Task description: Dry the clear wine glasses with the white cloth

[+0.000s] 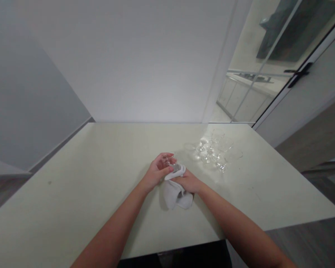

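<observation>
My left hand (157,171) grips a small clear glass (171,162) above the middle of a pale table (86,186). My right hand (187,182) holds a white cloth (175,195) pressed against the glass, with the cloth's loose end hanging down to the tabletop. Both hands meet at the glass. Much of the glass is hidden by fingers and cloth.
Several clear stemmed glasses (216,150) stand in a cluster on the table, to the right of and beyond my hands. A white wall rises behind the table. A glass partition (257,74) and a door with a black handle (298,72) are at the right.
</observation>
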### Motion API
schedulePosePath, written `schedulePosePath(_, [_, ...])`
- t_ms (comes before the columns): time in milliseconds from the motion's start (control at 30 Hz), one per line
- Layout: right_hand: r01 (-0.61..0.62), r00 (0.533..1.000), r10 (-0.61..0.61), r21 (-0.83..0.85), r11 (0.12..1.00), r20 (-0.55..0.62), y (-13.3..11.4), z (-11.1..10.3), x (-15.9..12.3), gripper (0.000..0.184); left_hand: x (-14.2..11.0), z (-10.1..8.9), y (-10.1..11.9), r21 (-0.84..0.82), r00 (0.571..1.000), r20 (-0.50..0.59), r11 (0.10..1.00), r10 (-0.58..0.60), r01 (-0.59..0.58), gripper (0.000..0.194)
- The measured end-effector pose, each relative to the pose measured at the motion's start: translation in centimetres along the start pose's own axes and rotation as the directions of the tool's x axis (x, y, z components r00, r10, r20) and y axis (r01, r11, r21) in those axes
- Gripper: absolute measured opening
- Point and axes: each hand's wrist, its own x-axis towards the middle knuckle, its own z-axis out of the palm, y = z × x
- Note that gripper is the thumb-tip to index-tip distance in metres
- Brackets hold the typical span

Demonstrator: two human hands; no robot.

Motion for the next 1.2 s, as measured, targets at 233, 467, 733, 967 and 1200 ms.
schedulePosePath(233, [-0.220, 0.972, 0.205, 0.136, 0.966, 0.116, -0.5, -0.8, -1.2, 0.035, -0.7, 0.1, 0.5, -0.123, 0.986, 0.146, 0.988, -0.077, 0.095, 0.067])
schedulePosePath(467, [-0.026, 0.995, 0.030, -0.039, 0.999, 0.094, -0.8, -0.4, -0.7, 0.023, -0.3, 0.0, 0.3, -0.021, 0.997, 0.077, 1.000, 0.022, -0.021, 0.062])
schedulePosePath(733, [0.183, 0.935, -0.291, -0.428, 0.885, -0.204, -1.2, -0.8, 0.7, 0.016, 0.4, -0.4, -0.1, 0.125, 0.955, -0.208, 0.974, 0.210, -0.186, 0.054])
schedulePosePath(967, [0.056, 0.955, -0.024, 0.100, 0.993, -0.297, -0.4, -0.6, 0.9, 0.032, 0.4, -0.7, 0.1, 0.174, 0.913, -0.295, 0.955, 0.283, -0.240, 0.052])
schedulePosePath(1200, [0.082, 0.950, -0.097, -0.061, 0.995, -0.296, -0.8, -1.3, 0.9, 0.028, 0.1, 0.1, 0.7, 0.240, 0.892, -0.281, 0.926, 0.354, -0.292, 0.056])
